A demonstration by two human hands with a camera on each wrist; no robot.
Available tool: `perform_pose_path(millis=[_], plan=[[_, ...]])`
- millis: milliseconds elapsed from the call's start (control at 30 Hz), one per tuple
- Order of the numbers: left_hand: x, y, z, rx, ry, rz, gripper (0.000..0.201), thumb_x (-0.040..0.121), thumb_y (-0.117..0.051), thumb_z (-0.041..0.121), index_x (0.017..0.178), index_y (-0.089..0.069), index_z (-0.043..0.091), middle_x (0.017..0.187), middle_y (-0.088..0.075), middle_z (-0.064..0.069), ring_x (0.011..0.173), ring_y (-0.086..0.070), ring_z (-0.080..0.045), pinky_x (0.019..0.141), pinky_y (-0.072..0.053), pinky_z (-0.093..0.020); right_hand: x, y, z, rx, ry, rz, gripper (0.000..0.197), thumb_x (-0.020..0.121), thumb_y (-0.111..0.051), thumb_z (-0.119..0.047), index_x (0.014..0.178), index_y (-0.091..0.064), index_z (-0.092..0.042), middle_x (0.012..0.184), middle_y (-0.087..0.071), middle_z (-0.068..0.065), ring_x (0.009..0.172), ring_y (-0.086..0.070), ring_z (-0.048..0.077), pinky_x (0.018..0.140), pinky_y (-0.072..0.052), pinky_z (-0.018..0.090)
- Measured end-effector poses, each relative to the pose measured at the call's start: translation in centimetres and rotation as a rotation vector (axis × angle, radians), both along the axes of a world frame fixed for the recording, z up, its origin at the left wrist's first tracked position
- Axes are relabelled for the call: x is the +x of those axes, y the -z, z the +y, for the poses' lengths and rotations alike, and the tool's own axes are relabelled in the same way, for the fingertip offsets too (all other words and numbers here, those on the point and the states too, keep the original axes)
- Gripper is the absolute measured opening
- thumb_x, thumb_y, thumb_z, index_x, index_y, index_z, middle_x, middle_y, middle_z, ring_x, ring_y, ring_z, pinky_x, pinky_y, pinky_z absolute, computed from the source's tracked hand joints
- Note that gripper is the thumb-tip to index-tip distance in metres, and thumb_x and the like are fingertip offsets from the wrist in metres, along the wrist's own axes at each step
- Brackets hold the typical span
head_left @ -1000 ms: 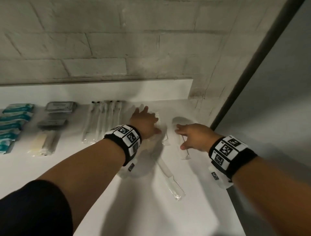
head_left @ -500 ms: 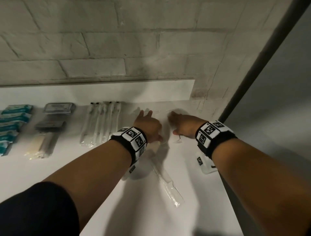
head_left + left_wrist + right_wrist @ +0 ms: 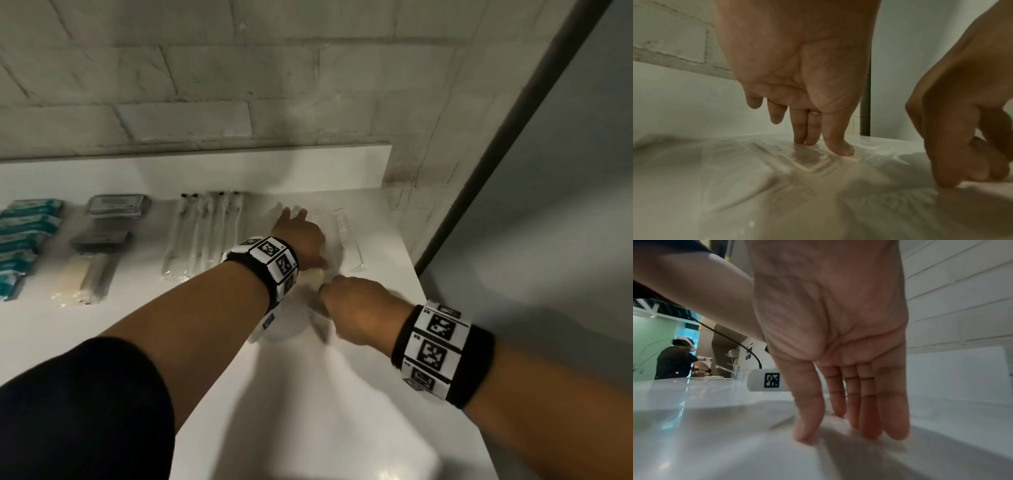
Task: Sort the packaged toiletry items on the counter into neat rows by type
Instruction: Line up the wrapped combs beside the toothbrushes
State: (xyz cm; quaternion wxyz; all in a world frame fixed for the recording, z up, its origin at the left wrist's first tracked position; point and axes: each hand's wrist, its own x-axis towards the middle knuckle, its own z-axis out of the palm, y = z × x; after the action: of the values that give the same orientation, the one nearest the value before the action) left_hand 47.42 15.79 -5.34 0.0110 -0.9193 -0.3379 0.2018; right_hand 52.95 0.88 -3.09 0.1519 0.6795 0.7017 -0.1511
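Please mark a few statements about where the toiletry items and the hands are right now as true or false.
1. The left hand presses straight fingers on a clear packet. True.
2. The teal packets lie at the right end of the counter. False: they lie at its left end.
3. The toothbrushes lie side by side between the grey boxes and the left hand. True.
4. The right hand holds the packaged comb in the air. False: the comb lies on the counter, beyond that hand, apart from it.
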Motion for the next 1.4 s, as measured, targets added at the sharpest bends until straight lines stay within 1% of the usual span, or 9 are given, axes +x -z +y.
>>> perform_pose_path(millis=[233, 433, 533, 633, 733, 1133, 1233, 1333, 1400], plan=[[0.0, 0.1, 0.1, 0.015, 0.004, 0.007, 0.066, 0.085, -0.045, 0.065, 0.139, -0.047, 0.026, 0.145, -0.046, 0.001, 0.146, -0.010, -0.031, 0.116, -0.001, -0.054, 1.4, -0.2, -1.1, 0.069, -0.060, 0.065, 0.046, 0.088, -0.044, 0.001, 0.133, -0.046, -0.012, 0.117, -0.059, 0.013, 0.100, -0.061, 0.032, 0.067, -0.037, 0.032], [0.0, 0.3, 0.3, 0.036, 0.029, 0.021, 0.065, 0.087, -0.040, 0.065, 0.139, -0.046, 0.025, 0.143, -0.048, -0.002, 0.145, -0.011, -0.032, 0.116, -0.004, -0.056, 9.3, -0.8, 2.5, 0.270, 0.664, 0.606, 0.035, 0.077, -0.074, -0.005, 0.111, -0.066, -0.011, 0.099, -0.066, 0.005, 0.068, -0.058, 0.012, 0.051, -0.042, 0.019], [0.1, 0.4, 0.3, 0.051, 0.039, 0.022, 0.065, 0.087, -0.041, 0.065, 0.138, -0.046, 0.025, 0.142, -0.049, 0.000, 0.145, -0.012, -0.032, 0.116, -0.005, -0.055, 11.9, 0.7, 3.9, 0.327, 0.909, 0.760, 0.040, 0.079, -0.075, -0.013, 0.117, -0.060, -0.010, 0.105, -0.067, 0.010, 0.076, -0.065, 0.018, 0.061, -0.053, 0.026], [0.1, 0.3, 0.3, 0.053, 0.035, 0.010, 0.064, 0.086, -0.041, 0.065, 0.137, -0.047, 0.026, 0.141, -0.050, 0.002, 0.145, -0.012, -0.032, 0.116, -0.002, -0.057, 12.8, 1.6, 4.4, 0.373, 0.787, 0.512, 0.049, 0.085, -0.068, -0.021, 0.132, -0.053, -0.014, 0.131, -0.059, 0.007, 0.114, -0.059, 0.025, 0.094, -0.045, 0.024], [-0.2, 0.4, 0.3, 0.059, 0.020, -0.004, 0.064, 0.084, -0.040, 0.068, 0.134, -0.048, 0.030, 0.141, -0.048, 0.007, 0.145, -0.012, -0.033, 0.112, 0.001, -0.064, 12.5, 1.0, 4.0, 0.271, 0.496, 0.278, 0.053, 0.087, -0.066, -0.019, 0.137, -0.051, -0.017, 0.143, -0.049, 0.006, 0.128, -0.048, 0.025, 0.105, -0.036, 0.028], [4.1, 1.8, -2.1, 0.018, 0.008, -0.154, 0.062, 0.084, -0.047, 0.064, 0.130, -0.056, 0.024, 0.141, -0.051, 0.004, 0.146, -0.014, -0.030, 0.112, 0.009, -0.058, 14.6, 1.5, 4.9, 0.054, 0.317, 0.226, 0.070, 0.087, -0.067, -0.020, 0.148, -0.033, -0.026, 0.152, -0.038, 0.004, 0.134, -0.041, 0.028, 0.109, -0.034, 0.032], [4.1, 1.8, -2.4, 0.007, 0.034, -0.210, 0.053, 0.083, -0.054, 0.059, 0.121, -0.063, 0.023, 0.131, -0.059, 0.001, 0.136, -0.035, -0.028, 0.115, -0.009, -0.050, 15.1, 2.0, 5.0, 0.057, 0.332, 0.278, 0.070, 0.089, -0.065, -0.018, 0.149, -0.031, -0.026, 0.157, -0.028, -0.003, 0.140, -0.034, 0.024, 0.113, -0.028, 0.029], [4.2, 1.6, -2.6, -0.070, -0.035, -0.375, 0.042, 0.081, -0.063, 0.046, 0.112, -0.068, 0.018, 0.123, -0.061, -0.003, 0.116, -0.053, -0.024, 0.101, -0.040, -0.034, 15.2, 2.0, 4.9, 0.104, 0.397, 0.389, 0.055, 0.091, -0.061, -0.015, 0.143, -0.043, -0.018, 0.147, -0.045, 0.008, 0.129, -0.048, 0.026, 0.102, -0.037, 0.023], [4.3, 1.5, -2.7, -0.112, -0.057, -0.409, 0.040, 0.080, -0.065, 0.041, 0.110, -0.068, 0.015, 0.118, -0.062, -0.005, 0.112, -0.056, -0.025, 0.091, -0.046, -0.033, 15.4, 2.0, 4.8, 0.150, 0.382, 0.390, 0.056, 0.087, -0.066, -0.014, 0.140, -0.047, -0.018, 0.144, -0.049, 0.005, 0.127, -0.049, 0.024, 0.102, -0.036, 0.023]])
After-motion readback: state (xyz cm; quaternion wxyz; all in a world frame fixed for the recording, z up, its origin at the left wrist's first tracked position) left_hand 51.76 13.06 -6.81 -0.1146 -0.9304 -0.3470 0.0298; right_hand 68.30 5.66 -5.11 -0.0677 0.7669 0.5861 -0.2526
